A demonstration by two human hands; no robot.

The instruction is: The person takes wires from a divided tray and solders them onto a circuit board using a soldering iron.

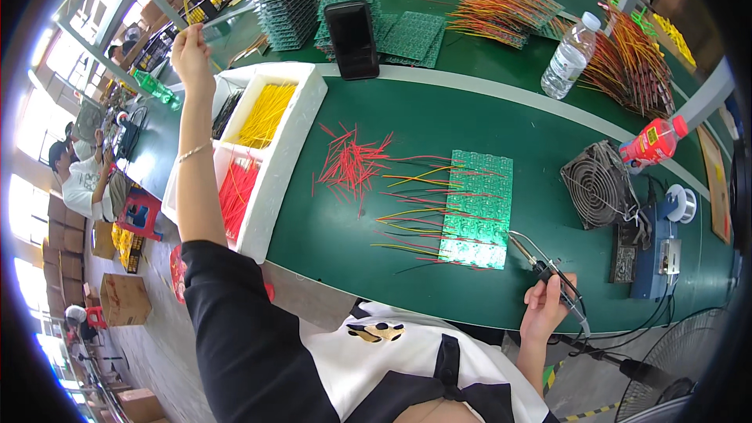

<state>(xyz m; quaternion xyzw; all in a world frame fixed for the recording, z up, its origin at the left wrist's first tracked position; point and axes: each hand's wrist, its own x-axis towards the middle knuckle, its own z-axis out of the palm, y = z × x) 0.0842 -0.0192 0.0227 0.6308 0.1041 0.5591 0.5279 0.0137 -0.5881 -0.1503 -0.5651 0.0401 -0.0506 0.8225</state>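
Note:
My right hand (544,310) grips a soldering iron (542,270) with a thin feed tube along it. Its tip is at the lower right edge of a green circuit board panel (478,204). Red, yellow and black wires (415,215) stick out from the panel's left side. My left hand (193,53) is raised far left, above the far end of a white foam box (291,160). Its fingers are pinched together, and what they hold, if anything, is too small to name. Yellow wires (269,113) and red wires (235,200) lie in the box's compartments.
Loose red wires (352,160) lie between box and panel. A phone (352,39) stands behind, near stacked circuit boards (278,0). A water bottle (569,55), red drink bottle (654,143), small fan (599,186) and solder spool (681,204) stand right. People work at the far left.

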